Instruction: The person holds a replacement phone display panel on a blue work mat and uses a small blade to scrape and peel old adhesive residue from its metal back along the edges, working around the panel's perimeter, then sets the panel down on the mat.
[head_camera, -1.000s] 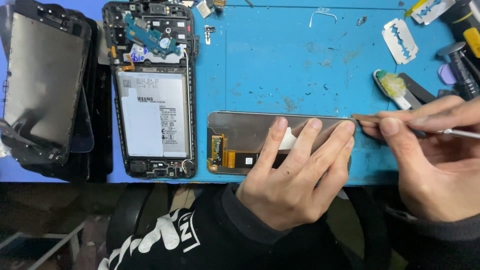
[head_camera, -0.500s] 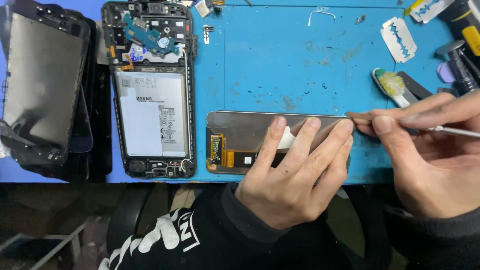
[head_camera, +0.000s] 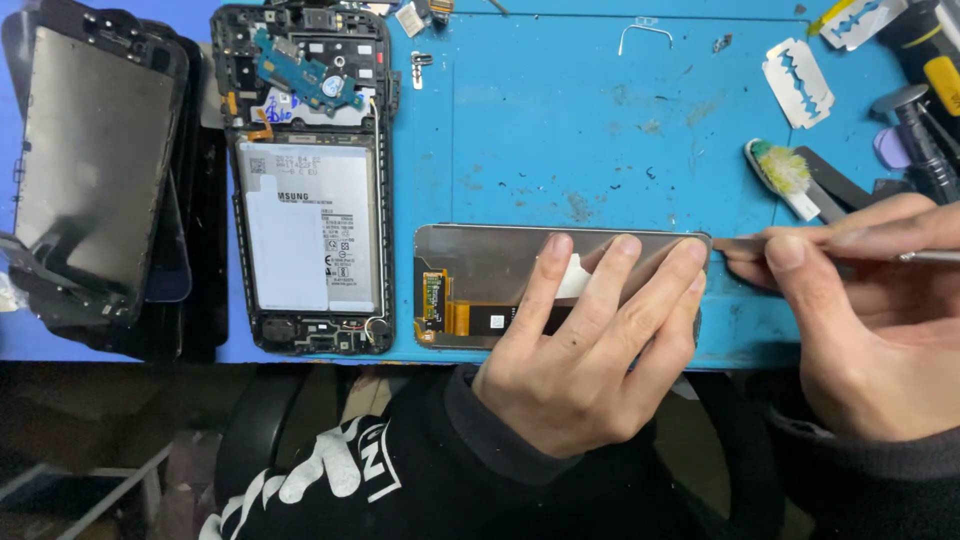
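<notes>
Left hand (head_camera: 580, 350) presses flat, fingers spread, on the screen (head_camera: 490, 265) at the worktop's (head_camera: 560, 130) front edge; right hand (head_camera: 860, 310) pinches a tool (head_camera: 735, 243) at the screen's corner.

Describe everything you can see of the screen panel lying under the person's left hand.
The screen panel is a thin rectangular slab with a dull grey-brown metallic back facing up, lying flat and lengthwise near the front edge of the blue mat. An orange flex strip with a small dark connector sits at its left end. The left hand presses spread fingers on its right half. The right hand holds a thin metal tool at its upper right corner.
</notes>
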